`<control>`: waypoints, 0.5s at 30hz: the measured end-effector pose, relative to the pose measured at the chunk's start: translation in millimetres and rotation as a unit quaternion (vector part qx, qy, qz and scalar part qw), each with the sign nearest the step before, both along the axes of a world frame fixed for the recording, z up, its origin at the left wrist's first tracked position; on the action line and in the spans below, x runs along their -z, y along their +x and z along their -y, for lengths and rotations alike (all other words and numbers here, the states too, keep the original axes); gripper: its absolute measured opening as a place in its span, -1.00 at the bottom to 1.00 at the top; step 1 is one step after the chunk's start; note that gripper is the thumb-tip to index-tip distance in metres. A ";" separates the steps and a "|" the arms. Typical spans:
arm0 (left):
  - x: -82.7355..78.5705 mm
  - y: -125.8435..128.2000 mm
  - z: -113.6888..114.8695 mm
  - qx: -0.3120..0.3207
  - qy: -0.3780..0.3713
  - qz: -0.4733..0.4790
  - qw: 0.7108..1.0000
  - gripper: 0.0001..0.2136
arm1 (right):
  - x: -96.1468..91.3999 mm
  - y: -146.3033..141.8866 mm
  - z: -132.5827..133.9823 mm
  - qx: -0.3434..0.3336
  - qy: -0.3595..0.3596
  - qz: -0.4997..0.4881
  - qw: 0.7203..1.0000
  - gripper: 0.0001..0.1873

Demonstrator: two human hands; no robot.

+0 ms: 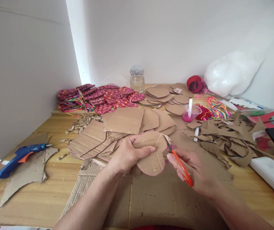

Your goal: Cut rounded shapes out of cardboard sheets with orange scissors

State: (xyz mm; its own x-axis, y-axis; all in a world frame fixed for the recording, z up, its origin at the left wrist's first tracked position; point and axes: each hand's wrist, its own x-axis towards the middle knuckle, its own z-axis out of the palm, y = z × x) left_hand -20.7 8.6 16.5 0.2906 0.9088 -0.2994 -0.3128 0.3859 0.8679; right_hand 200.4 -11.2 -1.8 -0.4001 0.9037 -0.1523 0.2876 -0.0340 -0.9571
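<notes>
In the middle of the head view, my left hand [133, 153] is closed on a heart-shaped piece of cardboard [152, 156], thumb on top and fingers underneath. My right hand [189, 166] grips orange-handled scissors [181, 166]. Their dark blades touch the upper right edge of the heart. Whether the blades are parted is hard to make out. Just behind my left hand lies a stack of cut cardboard pieces [124, 120]. Below both hands is a large cardboard sheet [161, 198] with pink stains.
A blue glue gun [22, 158] rests on a cardboard scrap at left. Decorated red pieces [103, 97], a bottle [137, 80] and cardboard shapes [158, 92] stand behind. To the right are a pink-filled cup [191, 113], cardboard offcuts [232, 137] and a white power bank [272, 179].
</notes>
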 end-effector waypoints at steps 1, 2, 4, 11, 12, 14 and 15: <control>-1.4 -0.6 0.4 -0.002 -0.003 0.005 1.000 -0.65 | -1.4 -0.1 0.1 -0.001 0.002 0.004 1.000 -0.49; -2.7 -1.1 0.8 -0.002 -0.005 0.010 1.000 -0.66 | -2.5 -0.3 0.2 -0.002 0.004 0.007 1.000 -0.49; -4.4 -2.2 1.5 0.003 -0.006 0.020 1.000 -0.68 | -3.7 -1.4 0.0 -0.004 0.008 0.014 1.000 -0.48; 5.7 -4.7 -0.9 0.031 0.019 -0.010 0.999 -0.69 | 6.6 -1.7 -2.2 0.006 -0.025 -0.021 0.999 -0.50; 7.8 -4.8 -1.2 0.040 0.026 -0.018 0.999 -0.70 | 7.9 -0.8 -2.3 0.007 -0.031 -0.026 0.999 -0.51; 10.6 -4.9 -1.4 0.050 0.035 -0.026 0.998 -0.70 | 8.9 1.2 -2.5 0.007 -0.041 -0.028 0.999 -0.52; 11.1 -5.1 -1.4 0.050 0.038 -0.028 0.998 -0.69 | 8.6 2.1 -2.5 0.007 -0.045 -0.028 0.999 -0.52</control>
State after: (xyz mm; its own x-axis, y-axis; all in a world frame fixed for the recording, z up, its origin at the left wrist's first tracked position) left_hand -25.8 10.0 5.4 0.3656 0.8966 -0.2499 -0.2257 0.3458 0.9107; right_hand 202.5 -8.7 -10.5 -0.3977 0.8929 -0.2110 0.2326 -0.1243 -0.9646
